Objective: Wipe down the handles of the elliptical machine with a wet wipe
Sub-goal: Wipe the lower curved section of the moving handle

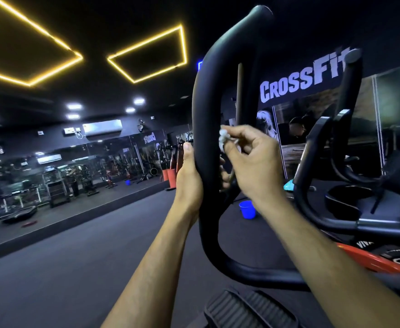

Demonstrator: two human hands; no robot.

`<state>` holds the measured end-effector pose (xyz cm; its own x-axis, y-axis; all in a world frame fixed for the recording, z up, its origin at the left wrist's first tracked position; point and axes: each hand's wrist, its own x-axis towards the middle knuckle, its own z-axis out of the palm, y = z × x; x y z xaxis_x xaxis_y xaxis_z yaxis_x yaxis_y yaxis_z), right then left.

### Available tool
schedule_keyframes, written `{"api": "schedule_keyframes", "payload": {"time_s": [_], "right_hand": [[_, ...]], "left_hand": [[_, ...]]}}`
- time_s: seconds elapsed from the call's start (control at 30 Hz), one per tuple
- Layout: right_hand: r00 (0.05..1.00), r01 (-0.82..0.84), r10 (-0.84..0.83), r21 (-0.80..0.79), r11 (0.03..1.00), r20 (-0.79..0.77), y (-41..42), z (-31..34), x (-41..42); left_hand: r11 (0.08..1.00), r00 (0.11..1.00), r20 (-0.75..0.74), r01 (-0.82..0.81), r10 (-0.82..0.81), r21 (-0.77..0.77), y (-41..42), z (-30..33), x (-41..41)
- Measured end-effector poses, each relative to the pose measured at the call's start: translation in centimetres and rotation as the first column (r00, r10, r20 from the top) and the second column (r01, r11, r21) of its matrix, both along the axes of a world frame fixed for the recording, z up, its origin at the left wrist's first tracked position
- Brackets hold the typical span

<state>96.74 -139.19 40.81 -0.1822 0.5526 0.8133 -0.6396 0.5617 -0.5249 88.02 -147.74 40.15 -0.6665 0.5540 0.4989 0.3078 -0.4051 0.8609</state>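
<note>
Pinching wet wipe (224, 137) in right hand (253, 159) grip, against handle (205, 119); left hand (189, 176) below.

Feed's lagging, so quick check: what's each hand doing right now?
Left hand: gripping the near black handle.
Right hand: pinching a crumpled white wet wipe at the handle's inner side.

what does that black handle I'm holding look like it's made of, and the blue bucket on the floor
The handle: a matte black, smooth coating, likely rubber or foam over a tube; it shows only soft sheen. The blue bucket: probably plastic, judging by its uniform bright colour and thin rim.
</note>
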Motion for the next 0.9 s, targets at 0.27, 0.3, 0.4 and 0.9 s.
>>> {"api": "schedule_keyframes", "payload": {"time_s": [0.27,0.3,0.4,0.9], "right_hand": [[0.998,0.066,-0.065,0.07,0.995,-0.012,0.9,0.6,0.9],[0.996,0.079,-0.078,0.041,0.996,-0.036,0.2,0.5,0.4],[0.998,0.066,-0.066,-0.01,0.998,-0.022,-1.2,-1.4,-0.2],[0.999,-0.008,0.009,-0.028,1.0,0.048,0.3,-1.8,0.5]], "left_hand": [[0.993,0.995,0.009,-0.099,0.099,0.062,0.9,-1.8,-0.3],[0.993,0.996,0.022,-0.092,0.091,0.07,1.0,-1.8,-0.4],[0.993,0.997,0.033,-0.075,0.072,0.095,0.9,-2.0,-0.6],[0.978,0.978,-0.048,-0.2,0.203,0.059,1.2,-2.3,-0.9]]}}
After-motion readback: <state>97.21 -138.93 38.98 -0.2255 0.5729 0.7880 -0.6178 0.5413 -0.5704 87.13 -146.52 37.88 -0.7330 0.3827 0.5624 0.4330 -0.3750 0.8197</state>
